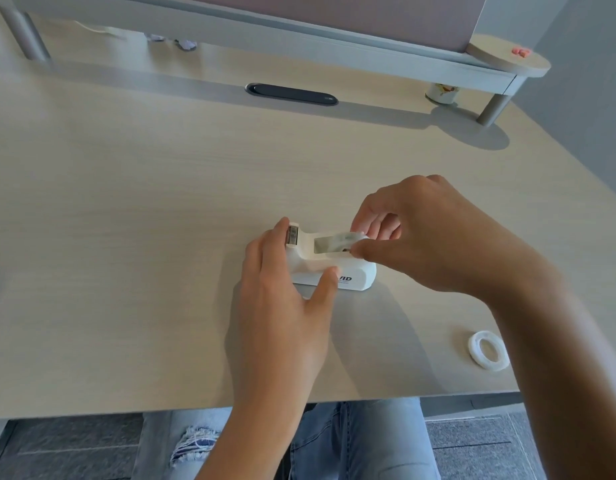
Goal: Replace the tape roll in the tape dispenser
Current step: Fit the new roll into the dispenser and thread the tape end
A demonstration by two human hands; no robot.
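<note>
White tape dispenser [329, 263] sits mid-frame on the bench [143, 202], cutter end pointing to the left of the frame. Left hand [285, 296] braces it: fingers along the far/cutter side, thumb pressed on the near side wall, so it's clamped on the body w/ a loose, spread grip. Right hand [414, 233] comes in from the right, wrist arched over the well, thumb and fingertips pinched on a tape roll [341, 241] that sits partly in the well, tilted. Can't tell if that roll is going in or coming out. A second tape ring [488, 350] lies flat at lower right of the bench, well apart from the dispenser, untouched. Judging by that, the swap is about midway: one roll out, one at the well. Prob. left: seat the roll fully on its hub, then pull the tape end fwd to the cutter.
</note>
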